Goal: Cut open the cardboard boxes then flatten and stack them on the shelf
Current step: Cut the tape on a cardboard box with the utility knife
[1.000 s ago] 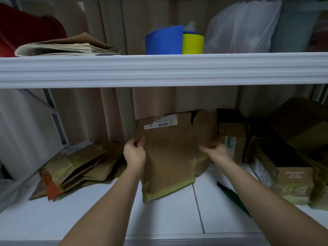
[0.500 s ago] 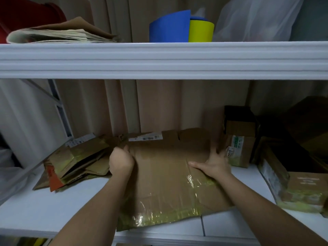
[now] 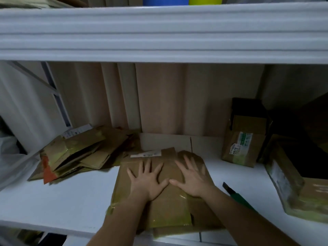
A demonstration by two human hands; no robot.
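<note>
Half a second ago both hands were gripping the flattened box by its edges as it came down; now it lies flat on the white shelf (image 3: 53,201) and both palms press on top of it. Left hand (image 3: 148,181) is spread wide, fingers straight and apart, flat on the flattened cardboard box (image 3: 168,206). Right hand (image 3: 192,178) does the same just beside it, the two thumbs nearly touching at the middle. Neither grip is closed on anything. One front corner of the box, shiny with yellowish tape, sticks out a little past the shelf edge.

To the left, close by the box, lies a loose pile of flattened cardboard (image 3: 78,155). To the right a green-handled cutter (image 3: 236,194) lies on the shelf, partly behind the right forearm. Further right an uncut taped box (image 3: 243,148) stands upright with a printed label, and another taped box (image 3: 298,190) sits near the right edge.
</note>
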